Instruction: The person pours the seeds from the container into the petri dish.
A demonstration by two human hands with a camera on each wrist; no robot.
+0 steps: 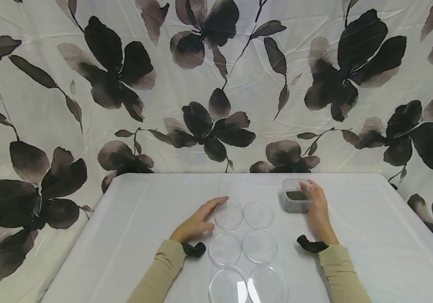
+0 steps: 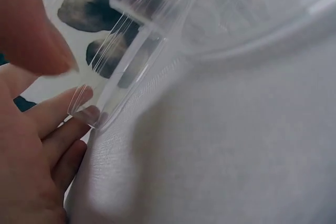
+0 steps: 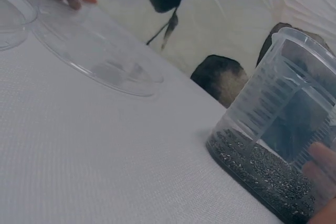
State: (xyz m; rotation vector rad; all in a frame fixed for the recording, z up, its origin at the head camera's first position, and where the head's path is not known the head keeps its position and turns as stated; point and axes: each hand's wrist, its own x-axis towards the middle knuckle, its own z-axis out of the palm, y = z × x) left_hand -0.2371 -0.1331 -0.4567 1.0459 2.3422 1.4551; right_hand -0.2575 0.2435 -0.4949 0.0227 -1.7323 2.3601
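Note:
In the head view my left hand [image 1: 196,223] is spread at the left edge of the far-left clear petri dish [image 1: 229,216]. Its fingertips meet that rim in the left wrist view, while the thumb [image 2: 39,35] stands apart from it. My right hand [image 1: 318,210] holds a clear plastic tub [image 1: 294,208] by its right side, at the back right of the table. Small dark seed-like grains [image 3: 257,169] fill the bottom of the tub, which has ribbed walls and no lid on top. Through the wall, fingertips [image 3: 321,156] of the right hand show.
Several clear petri dishes stand in two columns down the middle of the white-covered table [image 1: 125,219], among them a near-left dish [image 1: 227,288] and a near-right dish [image 1: 268,288]. A floral curtain [image 1: 216,84] hangs behind the table's back edge.

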